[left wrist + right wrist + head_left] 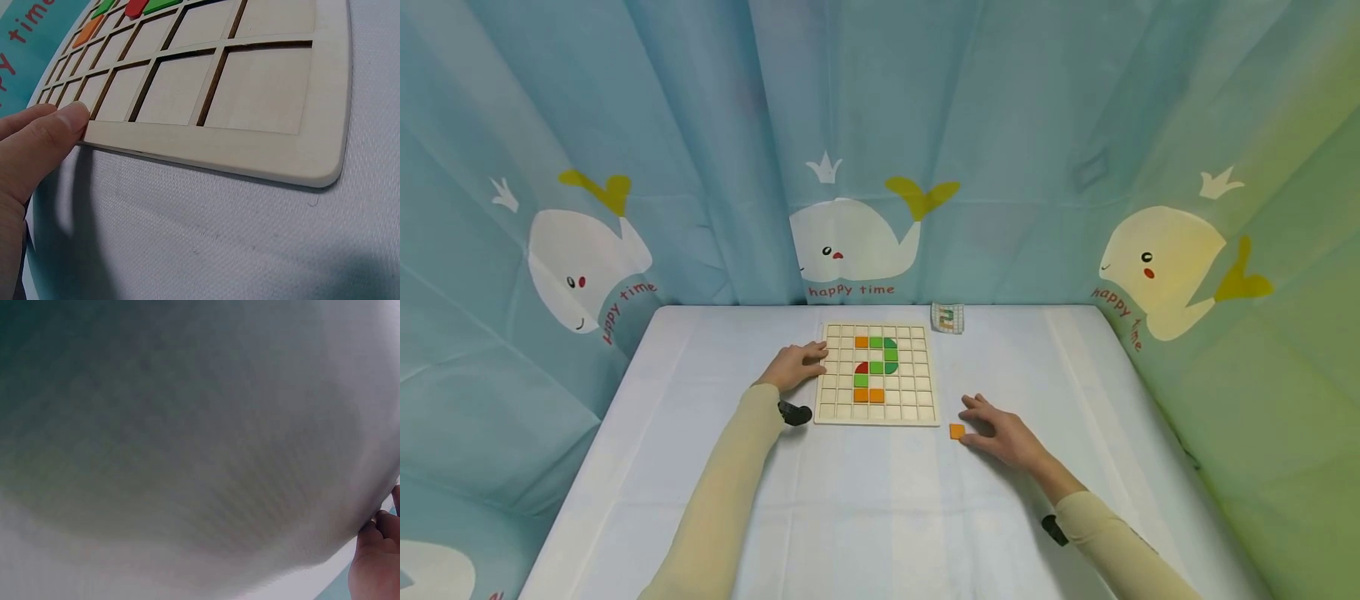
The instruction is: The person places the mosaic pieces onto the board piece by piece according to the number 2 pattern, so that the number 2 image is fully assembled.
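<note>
A square wooden grid board [842, 412] lies on the white table, with several orange, green and red tiles set in its cells. My left hand [790, 367] rests at the board's left edge, its fingertips on the rim. In the left wrist view the thumb [74, 117] lies along the board's frame. To the right of the board, my right hand [1006, 435] is low over the cloth, thumb tip at the edge of a loose orange square tile [957, 431] and fingers extended above it. The right wrist view shows mostly blurred cloth, with part of the hand [376, 562] at its edge.
A small card printed with a coloured grid pattern [947, 318] lies near the table's back edge, right of the board. Blue curtains with whale prints [857, 242] hang behind and beside the table. A dark wrist camera [795, 413] sits close to the board's left side.
</note>
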`<action>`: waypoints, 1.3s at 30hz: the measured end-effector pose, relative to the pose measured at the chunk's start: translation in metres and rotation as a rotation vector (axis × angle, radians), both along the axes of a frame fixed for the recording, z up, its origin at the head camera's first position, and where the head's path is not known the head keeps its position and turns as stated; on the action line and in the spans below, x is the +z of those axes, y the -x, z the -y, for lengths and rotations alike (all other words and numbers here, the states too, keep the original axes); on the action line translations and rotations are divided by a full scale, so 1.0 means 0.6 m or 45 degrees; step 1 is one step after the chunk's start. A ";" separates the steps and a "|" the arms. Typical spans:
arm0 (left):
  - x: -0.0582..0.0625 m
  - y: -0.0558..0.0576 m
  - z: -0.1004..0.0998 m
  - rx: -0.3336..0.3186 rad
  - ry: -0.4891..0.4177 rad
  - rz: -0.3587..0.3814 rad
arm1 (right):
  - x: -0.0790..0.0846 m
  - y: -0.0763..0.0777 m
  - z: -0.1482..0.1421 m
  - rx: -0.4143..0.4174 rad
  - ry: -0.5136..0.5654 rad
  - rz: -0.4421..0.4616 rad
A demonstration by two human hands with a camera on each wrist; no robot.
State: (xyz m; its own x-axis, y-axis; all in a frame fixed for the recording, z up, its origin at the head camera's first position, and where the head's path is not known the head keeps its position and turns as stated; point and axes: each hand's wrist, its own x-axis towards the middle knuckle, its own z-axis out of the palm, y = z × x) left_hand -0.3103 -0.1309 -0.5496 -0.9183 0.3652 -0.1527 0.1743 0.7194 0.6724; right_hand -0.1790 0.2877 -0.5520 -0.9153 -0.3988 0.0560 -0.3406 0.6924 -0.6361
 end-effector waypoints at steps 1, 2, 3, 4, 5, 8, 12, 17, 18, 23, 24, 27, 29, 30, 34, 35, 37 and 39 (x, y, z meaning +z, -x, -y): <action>0.000 0.000 0.000 -0.004 -0.002 -0.004 | -0.001 0.000 0.000 0.008 -0.001 -0.010; -0.001 0.001 0.001 -0.006 -0.005 -0.010 | -0.001 0.000 -0.001 0.015 -0.001 -0.024; -0.001 0.001 0.001 -0.012 -0.010 -0.019 | -0.002 0.000 -0.001 0.021 -0.001 -0.040; -0.001 0.002 0.001 -0.016 -0.016 -0.024 | -0.002 0.000 -0.001 0.024 0.003 -0.051; -0.002 0.002 0.002 -0.022 -0.022 -0.030 | -0.003 0.000 -0.001 0.026 0.007 -0.058; -0.003 0.003 0.002 -0.032 -0.035 -0.034 | -0.004 0.000 0.000 0.026 0.013 -0.055; -0.005 0.003 0.002 -0.026 -0.021 -0.026 | -0.004 0.000 0.002 0.036 0.017 -0.036; -0.006 0.002 0.002 -0.009 -0.001 -0.020 | -0.005 0.001 0.003 0.049 0.025 -0.034; -0.006 0.001 0.002 -0.008 0.001 -0.020 | -0.005 0.001 0.003 0.045 0.026 -0.032; -0.006 -0.001 0.001 -0.010 0.001 -0.019 | -0.009 0.002 0.005 0.009 0.049 -0.043; -0.006 -0.001 0.001 -0.007 0.001 -0.015 | -0.009 0.002 0.006 0.003 0.052 -0.047; -0.007 -0.002 0.000 -0.010 -0.008 -0.012 | -0.009 0.005 0.009 -0.018 0.038 -0.060; -0.007 -0.002 0.000 -0.008 -0.011 -0.004 | -0.008 0.008 0.013 -0.049 0.036 -0.055; -0.007 -0.002 -0.001 -0.006 -0.013 0.002 | -0.007 0.011 0.015 -0.069 0.037 -0.052; -0.006 -0.001 0.001 -0.017 -0.023 -0.006 | 0.001 0.027 0.027 -0.198 0.070 -0.027; -0.005 0.000 0.001 -0.019 -0.024 -0.011 | 0.003 0.033 0.030 -0.234 0.081 -0.019; -0.002 0.001 0.002 -0.023 -0.029 -0.019 | 0.009 0.043 0.039 -0.303 0.105 0.002; 0.000 0.002 0.002 -0.022 -0.027 -0.020 | 0.014 0.055 0.050 -0.351 0.125 0.019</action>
State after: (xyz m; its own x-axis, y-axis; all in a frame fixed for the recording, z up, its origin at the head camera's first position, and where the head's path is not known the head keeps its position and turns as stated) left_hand -0.3118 -0.1323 -0.5495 -0.9140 0.3841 -0.1305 0.1972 0.7018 0.6845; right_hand -0.2118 0.2580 -0.5438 -0.9894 -0.1284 0.0674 -0.1381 0.6925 -0.7080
